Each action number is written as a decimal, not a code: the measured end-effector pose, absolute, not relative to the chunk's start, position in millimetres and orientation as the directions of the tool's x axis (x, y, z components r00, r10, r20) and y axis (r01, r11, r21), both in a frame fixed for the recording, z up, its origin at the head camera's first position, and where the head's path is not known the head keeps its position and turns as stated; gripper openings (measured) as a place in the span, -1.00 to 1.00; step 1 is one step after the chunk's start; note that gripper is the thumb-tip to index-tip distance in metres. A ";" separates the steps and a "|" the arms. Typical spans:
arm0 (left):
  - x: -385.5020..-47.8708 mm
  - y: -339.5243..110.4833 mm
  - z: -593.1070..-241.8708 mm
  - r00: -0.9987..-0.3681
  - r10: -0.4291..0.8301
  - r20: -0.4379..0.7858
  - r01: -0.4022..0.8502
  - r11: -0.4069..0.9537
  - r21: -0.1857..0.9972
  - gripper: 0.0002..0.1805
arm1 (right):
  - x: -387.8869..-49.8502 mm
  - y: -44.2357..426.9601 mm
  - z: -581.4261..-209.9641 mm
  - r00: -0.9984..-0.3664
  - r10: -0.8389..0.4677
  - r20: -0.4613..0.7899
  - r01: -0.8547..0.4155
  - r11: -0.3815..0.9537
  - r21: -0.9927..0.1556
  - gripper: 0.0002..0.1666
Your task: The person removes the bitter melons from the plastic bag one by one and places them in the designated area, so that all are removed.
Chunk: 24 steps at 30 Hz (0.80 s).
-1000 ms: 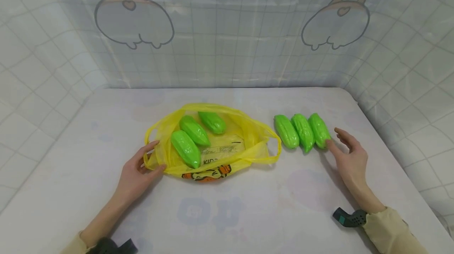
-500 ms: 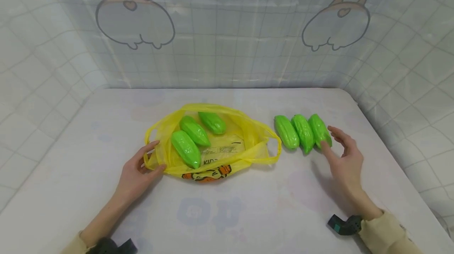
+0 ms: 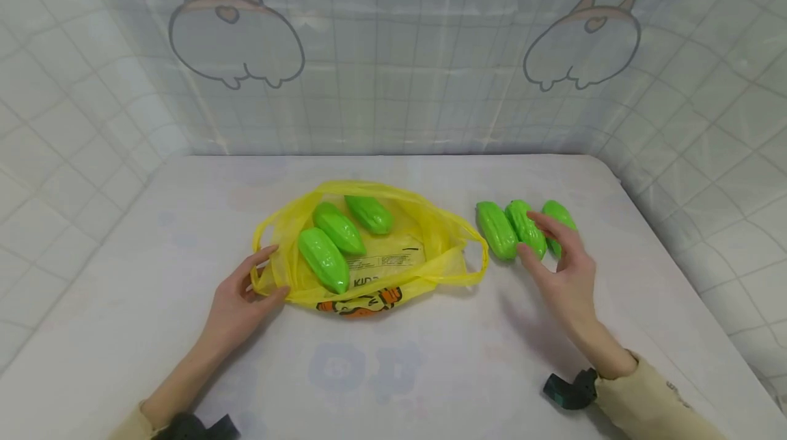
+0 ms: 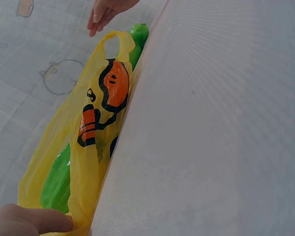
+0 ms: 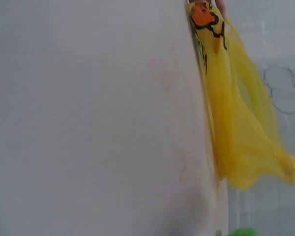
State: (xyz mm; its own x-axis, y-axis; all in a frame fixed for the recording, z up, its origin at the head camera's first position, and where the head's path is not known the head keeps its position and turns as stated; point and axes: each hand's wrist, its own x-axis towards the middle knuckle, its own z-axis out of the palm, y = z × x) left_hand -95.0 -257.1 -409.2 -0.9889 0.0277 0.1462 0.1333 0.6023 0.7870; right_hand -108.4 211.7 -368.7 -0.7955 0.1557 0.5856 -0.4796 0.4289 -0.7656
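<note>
A yellow plastic bag [image 3: 393, 252] lies with its mouth spread, three green vegetable-shaped pieces inside, one of them [image 3: 323, 260] nearest the front. My left hand [image 3: 236, 303] grips the bag's left rim; the left wrist view shows the thumb [image 4: 54, 221] pressed on the yellow film [image 4: 83, 169]. Right of the bag, three more green pieces lie on the table: left [image 3: 496, 229], middle [image 3: 525, 225] and right [image 3: 558, 216]. Over the middle one hovers my right hand [image 3: 565, 279], thumb and fingers apart, partly covering the right piece. Whether it touches the middle piece, I cannot tell.
The white table [image 3: 430, 358] ends at a back edge below a tiled wall covering [image 3: 412, 50] with animal outlines. The bag's right handle loop [image 3: 476, 262] reaches close to the left loose piece. Dark devices sit on both wrists, the right one [image 3: 570, 391] above the table.
My right hand has moved left from the right loose piece to the middle one. That right piece now stands slightly apart from the middle one. The left hand and bag look unchanged.
</note>
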 end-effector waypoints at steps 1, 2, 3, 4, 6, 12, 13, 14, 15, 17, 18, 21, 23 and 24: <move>-95.0 -257.0 -409.3 -0.988 0.029 0.149 0.136 0.602 0.787 -0.24 | -108.7 208.8 -367.7 -0.793 0.138 0.594 -0.494 0.424 -0.759 -0.34; -95.2 -256.9 -409.5 -0.988 0.030 0.152 0.139 0.604 0.785 -0.24 | -108.8 205.3 -366.1 -0.789 0.125 0.602 -0.510 0.414 -0.754 -0.34; -95.4 -257.0 -409.9 -0.988 0.030 0.153 0.140 0.606 0.783 -0.24 | -109.4 202.1 -364.9 -0.783 0.112 0.612 -0.525 0.408 -0.746 -0.33; -95.8 -257.1 -410.2 -0.988 0.030 0.154 0.140 0.610 0.780 -0.24 | -109.7 199.0 -363.4 -0.779 0.102 0.618 -0.535 0.404 -0.741 -0.33; -96.4 -257.3 -411.0 -0.987 0.032 0.156 0.142 0.618 0.774 -0.24 | -110.4 193.4 -361.4 -0.771 0.086 0.631 -0.553 0.403 -0.729 -0.32; -96.3 -257.4 -410.5 -0.986 0.033 0.161 0.147 0.610 0.778 -0.24 | -111.3 177.9 -357.4 -0.783 0.044 0.621 -0.563 0.373 -0.737 -0.32; -96.1 -257.4 -410.0 -0.987 0.033 0.160 0.147 0.607 0.781 -0.24 | -111.3 175.1 -356.8 -0.788 0.040 0.614 -0.561 0.365 -0.743 -0.33; -95.8 -257.3 -409.5 -0.986 0.033 0.161 0.148 0.603 0.784 -0.24 | -111.4 172.2 -356.1 -0.795 0.036 0.606 -0.557 0.353 -0.751 -0.34; -95.5 -257.2 -408.9 -0.987 0.033 0.160 0.148 0.600 0.786 -0.23 | -111.7 169.3 -355.4 -0.799 0.028 0.601 -0.557 0.341 -0.757 -0.36; -95.1 -257.2 -408.2 -0.987 0.032 0.158 0.145 0.599 0.788 -0.23 | -112.4 163.6 -354.4 -0.806 0.014 0.592 -0.551 0.347 -0.759 -0.38; -94.9 -257.2 -408.0 -0.987 0.032 0.157 0.144 0.599 0.788 -0.23 | -113.1 160.8 -354.1 -0.807 0.005 0.591 -0.551 0.354 -0.756 -0.39; -94.9 -257.7 -408.0 -0.988 0.032 0.151 0.140 0.603 0.785 -0.22 | -114.8 152.9 -353.8 -0.814 -0.028 0.580 -0.543 0.391 -0.743 -0.41; -95.2 -258.0 -408.6 -0.988 0.033 0.150 0.139 0.605 0.784 -0.22 | -116.1 148.2 -354.2 -0.820 -0.047 0.570 -0.534 0.419 -0.734 -0.41; -95.3 -258.1 -409.0 -0.988 0.032 0.150 0.139 0.604 0.785 -0.22 | -116.7 146.2 -354.5 -0.826 -0.055 0.561 -0.528 0.423 -0.736 -0.41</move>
State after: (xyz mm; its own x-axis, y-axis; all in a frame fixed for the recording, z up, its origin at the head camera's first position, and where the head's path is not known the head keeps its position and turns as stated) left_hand -95.3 -258.1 -409.0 -0.9882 0.0325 0.1497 0.1388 0.6036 0.7851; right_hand -116.7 146.2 -354.5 -0.8260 -0.0554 0.5610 -0.5283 0.4232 -0.7361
